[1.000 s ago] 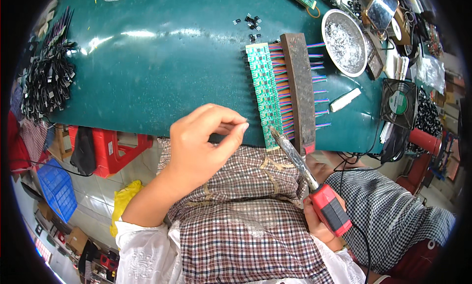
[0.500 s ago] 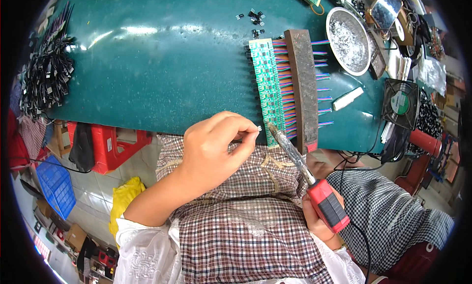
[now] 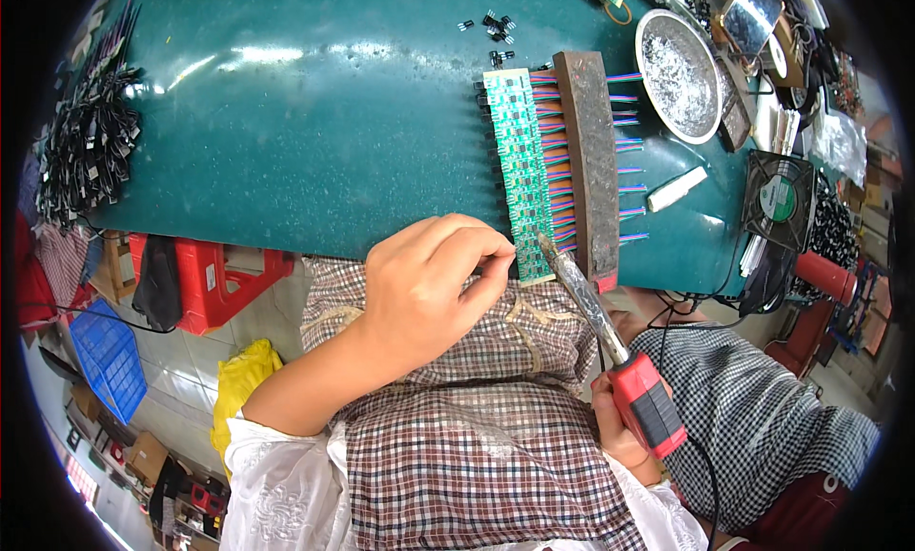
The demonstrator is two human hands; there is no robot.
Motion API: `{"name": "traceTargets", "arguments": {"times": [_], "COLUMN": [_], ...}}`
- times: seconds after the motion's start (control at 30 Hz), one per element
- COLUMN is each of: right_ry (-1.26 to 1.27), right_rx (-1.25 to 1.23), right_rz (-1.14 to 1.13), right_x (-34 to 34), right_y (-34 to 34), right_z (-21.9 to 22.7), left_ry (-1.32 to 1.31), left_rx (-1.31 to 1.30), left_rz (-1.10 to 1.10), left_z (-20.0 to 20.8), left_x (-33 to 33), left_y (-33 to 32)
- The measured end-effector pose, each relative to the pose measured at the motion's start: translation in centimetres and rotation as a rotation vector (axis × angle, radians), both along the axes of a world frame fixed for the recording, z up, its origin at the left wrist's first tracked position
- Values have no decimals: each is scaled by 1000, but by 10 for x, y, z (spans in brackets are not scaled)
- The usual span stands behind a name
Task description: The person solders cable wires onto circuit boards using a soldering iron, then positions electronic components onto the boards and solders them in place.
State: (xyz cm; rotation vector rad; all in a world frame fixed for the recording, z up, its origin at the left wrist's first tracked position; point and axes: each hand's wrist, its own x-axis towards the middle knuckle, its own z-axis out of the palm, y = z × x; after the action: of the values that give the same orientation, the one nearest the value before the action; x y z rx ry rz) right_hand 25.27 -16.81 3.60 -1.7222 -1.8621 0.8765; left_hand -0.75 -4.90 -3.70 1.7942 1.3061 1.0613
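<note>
My left hand (image 3: 429,289) is closed in a pinch at the left edge of a green circuit board panel (image 3: 522,155), near its lower end. Its fingertips mostly hide the small electronic component between them. A soldering iron (image 3: 586,298) with a red and black handle is gripped in my right hand (image 3: 624,437). The iron's tip is at the lower part of the panel, just right of my left fingertips. Black components line the panel's left edge, and thin coloured wires run from its right side under a dark, worn bar (image 3: 591,160).
Loose black components (image 3: 498,27) lie beyond the panel on the green table (image 3: 315,141). To the right are a metal bowl (image 3: 679,74) of pale bits, a white stick (image 3: 677,189) and a small fan (image 3: 780,200). Bundled black-ended wires (image 3: 91,151) lie far left. Someone sits at right.
My left fingertips have moved slightly right, up to the board's edge. The iron has shifted a little right. Pale metal showing at my fingertips before is now hidden.
</note>
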Motion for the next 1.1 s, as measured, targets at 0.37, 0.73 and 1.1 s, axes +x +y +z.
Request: {"name": "traceTargets", "arguments": {"times": [0.37,0.73,1.1], "right_ry": [-68,-79,-46], "right_rx": [58,192,150], "right_rz": [96,150,143], "right_x": [-6,-9,-9], "right_y": [16,19,18], "right_z": [9,6,7], "left_ry": [26,34,39], "left_rx": [49,41,29], "left_rz": [8,11,16], "left_z": [-1,0,-1], "left_x": [2,2,3], "left_y": [1,2,2]}}
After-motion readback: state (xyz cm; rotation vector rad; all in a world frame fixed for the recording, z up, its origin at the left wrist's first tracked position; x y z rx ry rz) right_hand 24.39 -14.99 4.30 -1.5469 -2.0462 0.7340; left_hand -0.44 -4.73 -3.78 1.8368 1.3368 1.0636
